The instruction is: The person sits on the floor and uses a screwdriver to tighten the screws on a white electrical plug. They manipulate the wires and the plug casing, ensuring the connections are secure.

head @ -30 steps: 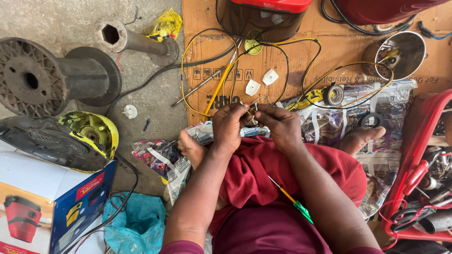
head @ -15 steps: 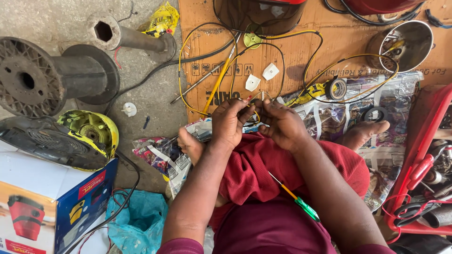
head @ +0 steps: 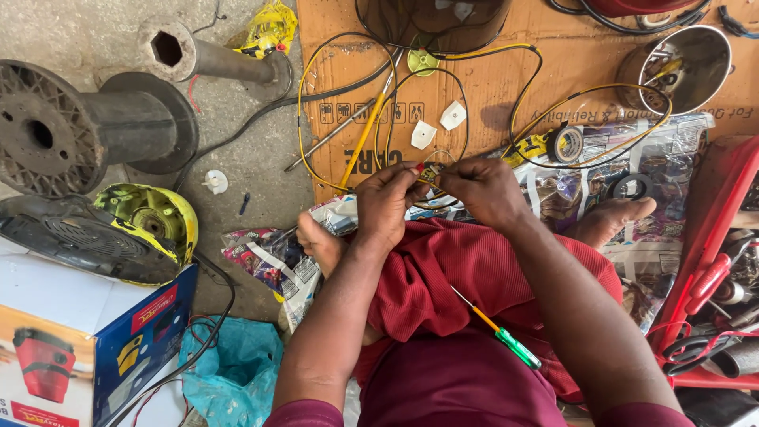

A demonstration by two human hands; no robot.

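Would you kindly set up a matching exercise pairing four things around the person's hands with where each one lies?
Things:
1. green-handled screwdriver
2. roll of black tape
3. dark metal spool
4. teal plastic bag

Places:
A. on the concrete floor, far left
B. on the person's lap
C. beside the printed box, bottom left
D. on the clear plastic wrap, right of the hands

Pairs: 1-B, 2-D, 3-A, 4-C

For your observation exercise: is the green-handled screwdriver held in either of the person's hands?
No, the green-handled screwdriver lies loose on the red cloth over the lap, while both hands pinch the yellow wires above it.
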